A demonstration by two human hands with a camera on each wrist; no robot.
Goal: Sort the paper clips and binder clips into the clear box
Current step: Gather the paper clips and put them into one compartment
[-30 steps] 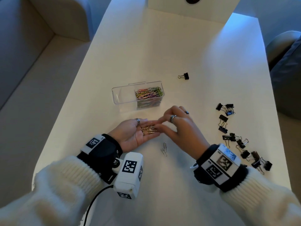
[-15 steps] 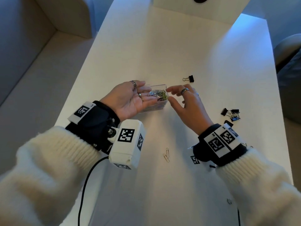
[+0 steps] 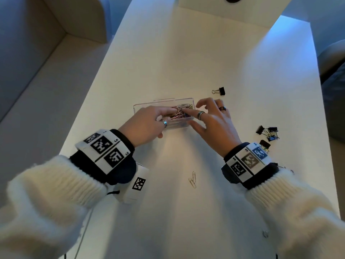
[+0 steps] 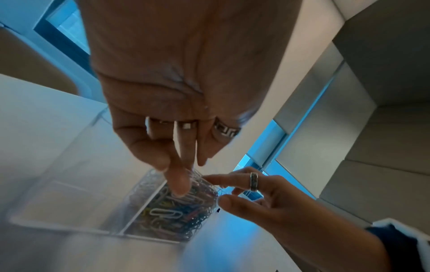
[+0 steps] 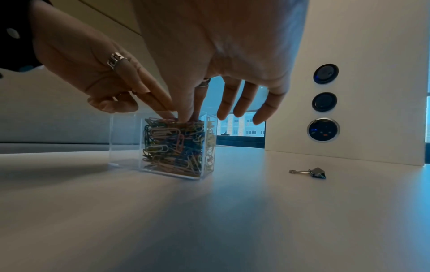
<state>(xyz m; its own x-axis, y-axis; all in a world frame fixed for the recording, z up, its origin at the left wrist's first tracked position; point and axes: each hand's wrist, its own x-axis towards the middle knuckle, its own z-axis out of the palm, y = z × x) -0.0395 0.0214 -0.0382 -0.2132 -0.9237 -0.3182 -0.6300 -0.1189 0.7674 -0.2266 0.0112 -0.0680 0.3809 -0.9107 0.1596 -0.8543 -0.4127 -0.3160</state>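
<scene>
Both hands over the box [image 3: 139, 109] at mid-table [image 3: 168, 53]. Left hand [image 3: 143, 126] and right hand [image 3: 212, 122] with straight fingers pressing down on the heap of paper clips [image 5: 173, 145] filling the box's right compartment; nothing pinched, as far as the blurred left wrist view allows. Left compartment bare. Step in hand, by the look of it: tamping the latest clips level with the rim. Loose pair of clips [image 3: 193, 179] lying on the near side of the box, between the wrists. One binder clip [image 3: 219, 90] just beyond the box's right end; cluster of binder clips [image 3: 268, 132] well to its right. Next move likely: lifting off, then picking up the stray pair, a fine fingertip pinch against flat tabletop, before starting the binder clips.
</scene>
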